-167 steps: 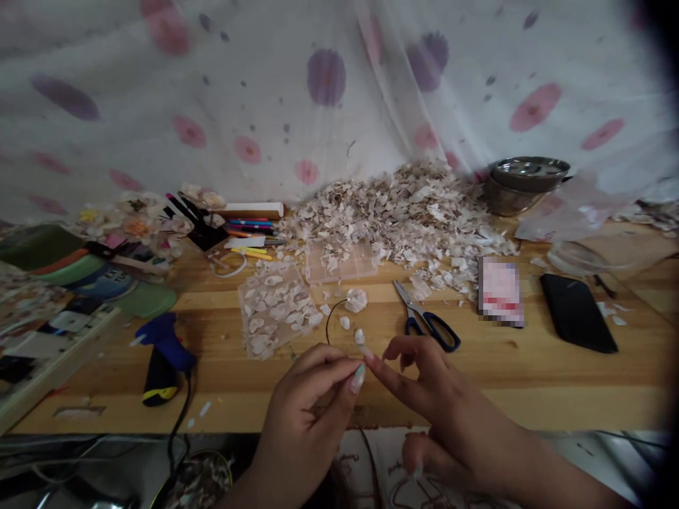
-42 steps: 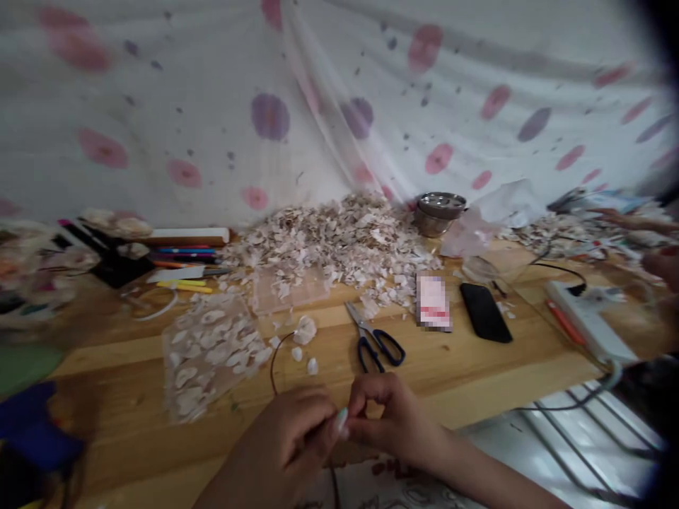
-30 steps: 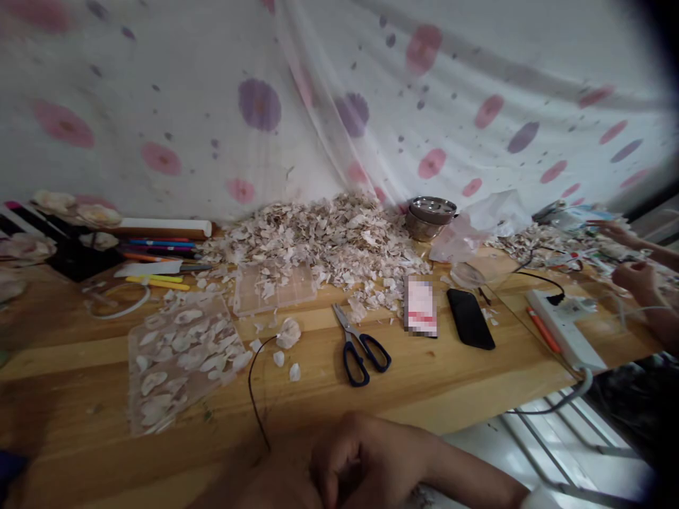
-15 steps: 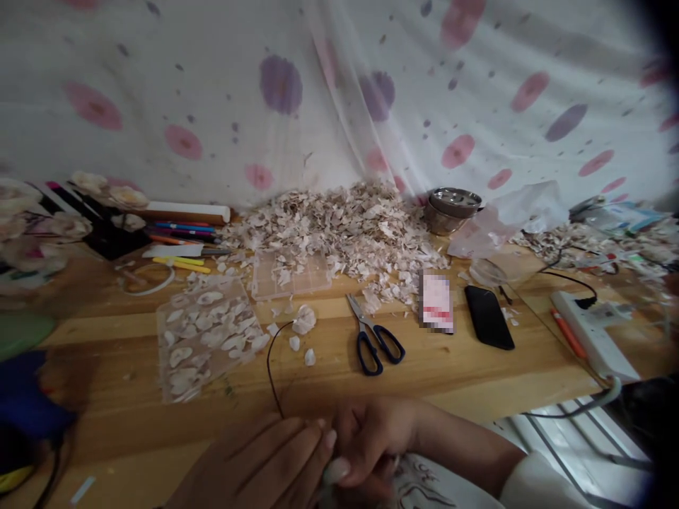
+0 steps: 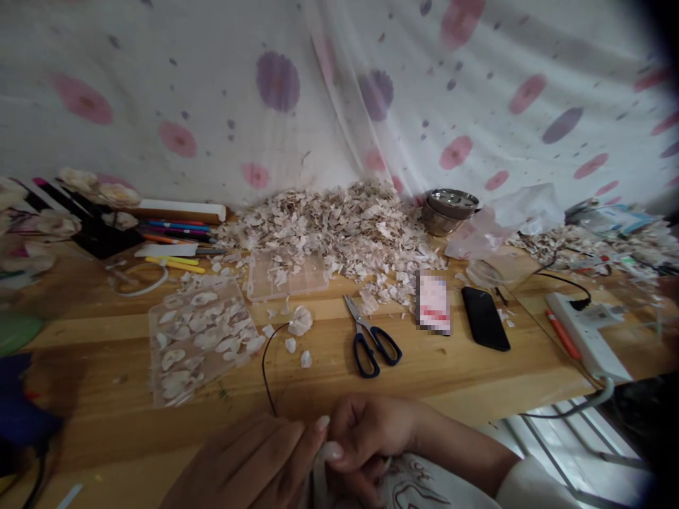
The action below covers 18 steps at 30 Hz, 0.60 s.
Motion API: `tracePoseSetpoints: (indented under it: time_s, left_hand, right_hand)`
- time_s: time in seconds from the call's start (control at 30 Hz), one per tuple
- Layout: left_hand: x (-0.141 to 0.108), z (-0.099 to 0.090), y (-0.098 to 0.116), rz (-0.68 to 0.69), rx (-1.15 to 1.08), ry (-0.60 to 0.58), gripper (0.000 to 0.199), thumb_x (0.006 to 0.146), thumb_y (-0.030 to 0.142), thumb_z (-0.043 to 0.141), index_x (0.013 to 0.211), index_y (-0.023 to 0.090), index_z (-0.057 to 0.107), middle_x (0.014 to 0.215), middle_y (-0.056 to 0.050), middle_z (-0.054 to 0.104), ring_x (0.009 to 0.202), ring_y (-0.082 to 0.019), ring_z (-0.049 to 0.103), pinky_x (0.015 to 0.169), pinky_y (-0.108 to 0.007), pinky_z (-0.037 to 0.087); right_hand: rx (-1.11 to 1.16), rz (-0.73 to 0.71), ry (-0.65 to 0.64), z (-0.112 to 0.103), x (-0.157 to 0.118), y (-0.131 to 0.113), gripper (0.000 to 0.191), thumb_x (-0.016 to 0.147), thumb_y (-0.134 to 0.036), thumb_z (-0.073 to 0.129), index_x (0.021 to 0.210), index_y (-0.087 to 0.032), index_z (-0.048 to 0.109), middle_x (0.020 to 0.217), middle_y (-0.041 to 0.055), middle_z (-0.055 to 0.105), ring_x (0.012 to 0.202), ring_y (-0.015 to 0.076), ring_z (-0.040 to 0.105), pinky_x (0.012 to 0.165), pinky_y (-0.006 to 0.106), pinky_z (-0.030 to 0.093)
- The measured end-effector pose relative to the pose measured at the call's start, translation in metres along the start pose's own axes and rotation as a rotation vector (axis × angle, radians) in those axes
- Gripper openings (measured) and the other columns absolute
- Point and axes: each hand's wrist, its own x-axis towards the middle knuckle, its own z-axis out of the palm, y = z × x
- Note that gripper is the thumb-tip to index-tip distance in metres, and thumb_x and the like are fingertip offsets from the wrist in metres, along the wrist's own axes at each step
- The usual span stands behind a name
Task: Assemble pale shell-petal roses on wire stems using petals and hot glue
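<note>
At the near table edge, my left hand (image 5: pixel 249 456) and my right hand (image 5: pixel 374 435) meet with fingers curled and thumbs close together. Whatever they pinch is hidden or too small to name. A thin dark wire (image 5: pixel 264 367) runs from a pale petal flower (image 5: pixel 300 320) down to the back of my left hand; whether the fingers grip it is hidden. Two loose petals (image 5: pixel 305 359) rest beside the flower. Beyond my right hand lie blue-handled scissors (image 5: pixel 367 343), blades partly apart. To the left is a clear tray (image 5: pixel 155 378) with many pale petals laid on it.
A large heap of petals (image 5: pixel 339 219) lies against the patterned curtain. Metal bowls (image 5: pixel 450 212), a phone (image 5: pixel 485 318) and a power strip (image 5: pixel 594 339) are on the right. Pens (image 5: pixel 177 231) and flowers (image 5: pixel 119 194) stand left, near a blue tool (image 5: pixel 26 410).
The view has shifted slightly, so the table things sit a little further left. My hands stay together, with small finger movements; the left fingers have moved slightly.
</note>
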Motion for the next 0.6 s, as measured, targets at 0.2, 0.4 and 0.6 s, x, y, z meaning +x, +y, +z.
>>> tracePoseSetpoints:
  time_s: [0.2, 0.4, 0.6]
  left_hand:
    - [0.024, -0.017, -0.002, 0.0, -0.058, -0.017, 0.024, 0.093, 0.016, 0.044, 0.101, 0.018, 0.067, 0.091, 0.0, 0.071, 0.086, -0.013, 0.062, 0.096, -0.03, 0.043]
    - [0.049, -0.028, -0.013, 0.077, -0.057, -0.174, 0.026, 0.092, 0.008, 0.042, 0.108, 0.01, 0.061, 0.084, -0.001, 0.069, 0.076, -0.013, 0.062, 0.074, -0.028, 0.049]
    - [0.05, -0.04, -0.022, 0.018, -0.002, -0.059, 0.023, 0.092, 0.011, 0.042, 0.099, 0.009, 0.064, 0.084, -0.002, 0.07, 0.078, -0.012, 0.061, 0.077, -0.027, 0.048]
  right_hand:
    - [-0.063, 0.014, 0.017, 0.001, -0.003, -0.003, 0.06, 0.077, -0.062, 0.062, 0.047, -0.01, 0.056, 0.03, -0.0073, 0.038, 0.026, 0.0015, 0.029, 0.03, 0.021, 0.016]
    - [-0.002, -0.054, 0.055, -0.001, 0.001, 0.002, 0.06, 0.081, -0.059, 0.059, 0.045, -0.011, 0.056, 0.031, -0.0057, 0.04, 0.026, 0.002, 0.026, 0.03, 0.022, 0.012]
    - [-0.016, -0.067, 0.115, -0.001, -0.002, 0.009, 0.055, 0.085, -0.054, 0.056, 0.052, -0.009, 0.06, 0.035, -0.0066, 0.04, 0.028, 0.0025, 0.027, 0.031, 0.021, 0.014]
